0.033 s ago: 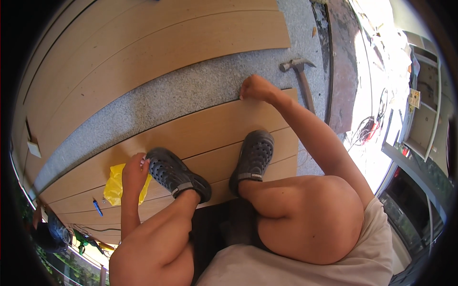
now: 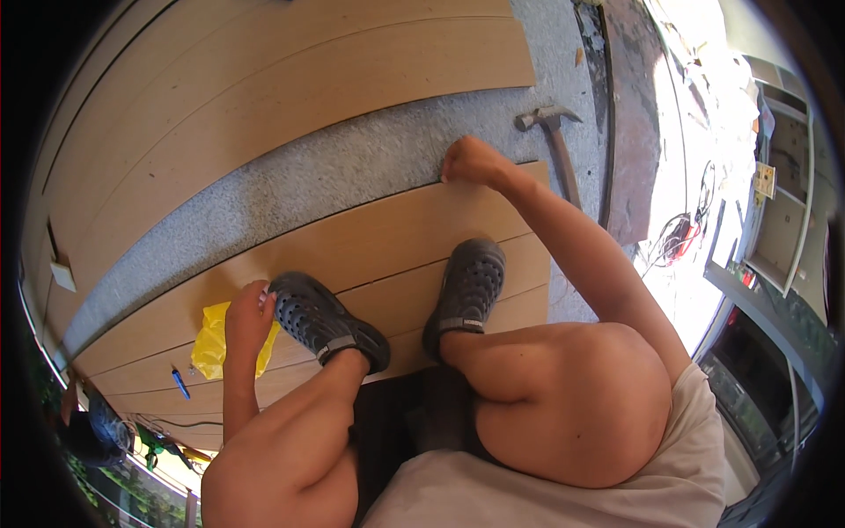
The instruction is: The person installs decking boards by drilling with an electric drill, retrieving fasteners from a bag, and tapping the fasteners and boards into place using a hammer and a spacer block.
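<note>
I squat on light-brown floor planks (image 2: 387,224) in dark clogs (image 2: 321,321). My right hand (image 2: 475,163) is closed at the far edge of the planks, close to their right end; what its fingers hold, if anything, is hidden. Beside the left clog, my left hand (image 2: 249,315) has its fingers drawn together, with a small pale bit at the tips that I cannot make out. A crumpled yellow plastic bag (image 2: 211,343) lies partly behind that hand. Beyond my right hand, a claw hammer (image 2: 556,145) rests on the speckled grey floor.
Across a strip of bare grey floor (image 2: 343,154), more planks (image 2: 308,79) cover the far side. A blue pen-like object (image 2: 180,384) lies left of the bag. A dark worn slab (image 2: 635,132) borders the right, with tangled cables (image 2: 678,239) past it. A pale shelf unit (image 2: 783,211) stands farther right.
</note>
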The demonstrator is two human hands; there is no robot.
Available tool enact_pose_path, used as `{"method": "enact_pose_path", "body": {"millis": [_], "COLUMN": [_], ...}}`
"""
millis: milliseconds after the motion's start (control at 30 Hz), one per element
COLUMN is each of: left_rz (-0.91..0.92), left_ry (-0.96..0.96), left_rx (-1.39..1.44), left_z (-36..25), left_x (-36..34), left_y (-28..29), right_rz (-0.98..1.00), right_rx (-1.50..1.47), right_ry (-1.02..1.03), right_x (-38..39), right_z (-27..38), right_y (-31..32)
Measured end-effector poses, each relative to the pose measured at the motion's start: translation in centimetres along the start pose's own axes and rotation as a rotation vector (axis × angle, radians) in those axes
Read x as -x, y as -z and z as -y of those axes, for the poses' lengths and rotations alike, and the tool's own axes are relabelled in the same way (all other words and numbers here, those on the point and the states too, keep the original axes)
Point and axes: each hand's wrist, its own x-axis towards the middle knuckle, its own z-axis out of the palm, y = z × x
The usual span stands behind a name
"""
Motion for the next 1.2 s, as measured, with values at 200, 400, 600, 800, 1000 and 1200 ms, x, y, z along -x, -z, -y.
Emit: {"method": "enact_pose_path", "body": {"millis": [200,400,600,800,1000,1200], "left_rz": [0.055,0.443,0.384,0.451,0.186,0.069], "left_ry": [-0.089,-0.128,-0.293,-0.615,-0.780,-0.918], "left_rx": [-0.173,-0.221,-0.388,-0.592,0.079,0.191], "left_z": [-1.4,-7.1,-5.1,-12.6,-20.8,-23.2], "left_x": [-0.6,4.9,1.3,-5.9,-16.8,-19.2], "left_y": [1.4,5.7,10.6,9.6,-4.8,-12.3], "right_rz": [0.022,-0.121,-0.845,-0.675,-0.586,-0.307], "right_rx": [-0.034,-0.120,0.015,0.277,0.234,-0.310], "right_ry": [-0.017,0.187,-0.109,-0.368,-0.296,-0.198], "right_x": [0.1,3.8,10.0,15.4,13.8,15.2], "right_z": [1.1,-0.5,-7.0,-19.1,-13.7,-14.5], "right_y": [0.0,0.9,4.4,4.3,6.5,8.4]}}
